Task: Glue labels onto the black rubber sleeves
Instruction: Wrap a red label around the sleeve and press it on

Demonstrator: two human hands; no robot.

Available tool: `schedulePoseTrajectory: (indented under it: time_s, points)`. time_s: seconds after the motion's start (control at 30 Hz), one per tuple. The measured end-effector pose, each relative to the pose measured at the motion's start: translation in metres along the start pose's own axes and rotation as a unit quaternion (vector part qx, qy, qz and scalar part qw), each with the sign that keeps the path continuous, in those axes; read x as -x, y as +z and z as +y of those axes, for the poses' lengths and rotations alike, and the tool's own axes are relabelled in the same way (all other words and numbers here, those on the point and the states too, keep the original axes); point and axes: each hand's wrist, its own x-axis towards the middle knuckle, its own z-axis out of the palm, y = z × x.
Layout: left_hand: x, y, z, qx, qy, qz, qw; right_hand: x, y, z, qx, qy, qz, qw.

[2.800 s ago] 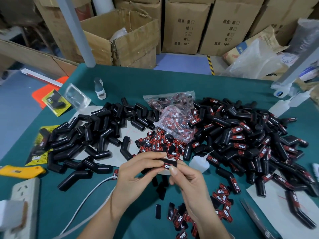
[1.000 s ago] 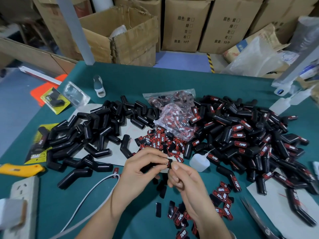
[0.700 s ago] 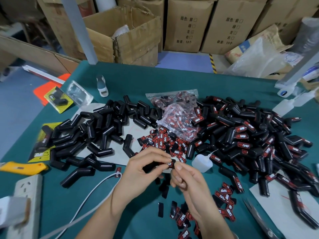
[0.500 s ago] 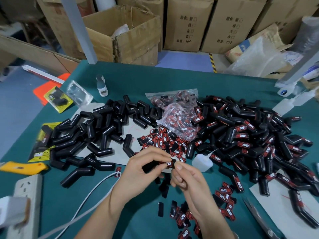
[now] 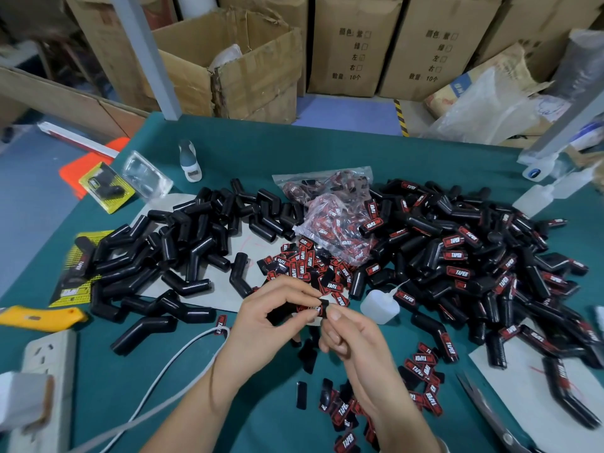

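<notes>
My left hand (image 5: 271, 318) pinches a black rubber sleeve (image 5: 322, 307) with a red label on it, just above the green table. My right hand (image 5: 349, 335) meets it from the right, its curled fingers and thumb pinching the sleeve's end. To the left lies a pile of plain black sleeves (image 5: 170, 256). On the right a bigger pile of labelled sleeves (image 5: 474, 256) spreads out. Loose red-and-black labels (image 5: 304, 266) lie behind my hands, and more labels (image 5: 421, 364) sit near my right wrist. A small white glue bottle (image 5: 379, 305) lies just right of my hands.
A clear bag of labels (image 5: 333, 217) sits at the centre back. A yellow utility knife (image 5: 39, 317) and a white power strip (image 5: 42, 387) with its cable (image 5: 183, 361) are at the left. Scissors (image 5: 490, 413) lie at the lower right. Cardboard boxes (image 5: 235, 63) stand behind the table.
Both hands have stayed at the same spot holding the sleeve; my right fingers have shifted from the label's face to the sleeve's end. The view has shifted slightly.
</notes>
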Motion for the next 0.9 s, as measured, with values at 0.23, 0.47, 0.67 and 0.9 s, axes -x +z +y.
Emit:
schedulePoseTrajectory:
  time_s: [0.23, 0.47, 0.67, 0.9]
  points:
    - [-0.001, -0.004, -0.001, -0.008, 0.002, -0.020, 1.000, 0.000, -0.002, 0.004, -0.005, 0.003, -0.003, 1.000]
    - [0.001, -0.008, -0.001, 0.003, -0.020, -0.051, 0.998, -0.004, -0.002, 0.008, 0.050, -0.027, 0.007, 0.998]
    - [0.002, -0.008, 0.002, 0.045, -0.044, -0.052, 0.997, -0.006, -0.005, 0.012, 0.059, -0.038, 0.011, 0.997]
    - [0.005, -0.002, 0.004, 0.036, -0.053, -0.038, 0.997, -0.005, -0.003, 0.008, 0.021, -0.024, 0.011, 0.999]
